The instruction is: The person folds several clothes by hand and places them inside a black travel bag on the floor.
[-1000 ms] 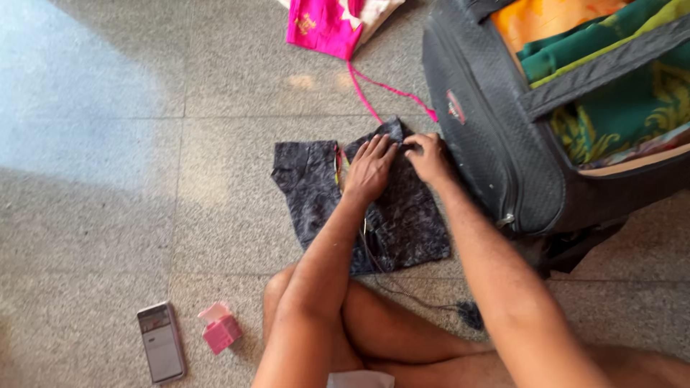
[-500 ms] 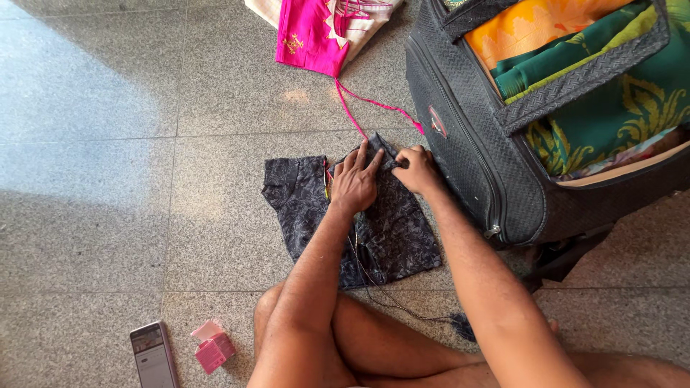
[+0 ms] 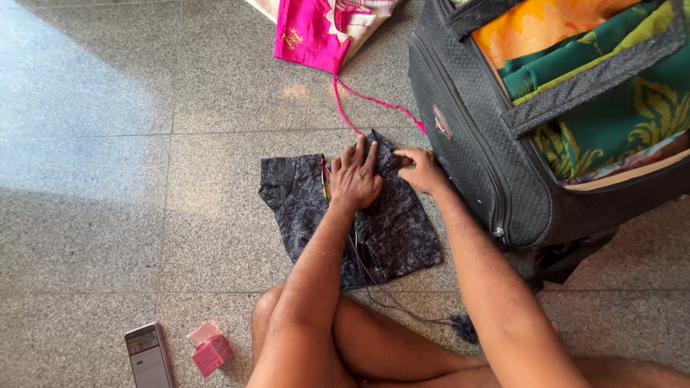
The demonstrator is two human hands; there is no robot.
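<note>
Left hand [image 3: 356, 177] flat, pressing the dark patterned blouse [image 3: 394, 230] (folding step), right hand [image 3: 424, 170] pinching its far edge beside the suitcase [image 3: 474, 136].

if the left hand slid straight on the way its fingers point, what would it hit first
Likely the pink cord just past the dark cloth under the left hand; beyond that, bare floor.

Under your hands lies a dark charcoal garment [image 3: 392, 223] with a faint grey floral print, on a speckled grey granite floor [image 3: 93, 215]. A magenta blouse [image 3: 309, 32] with gold motifs trails a pink cord [image 3: 374, 104]. Your black suitcase [image 3: 474, 144] holds orange cloth [image 3: 532, 25] and green-and-gold cloth [image 3: 618, 115]. A small pink box [image 3: 210, 350] sits nearby.
</note>
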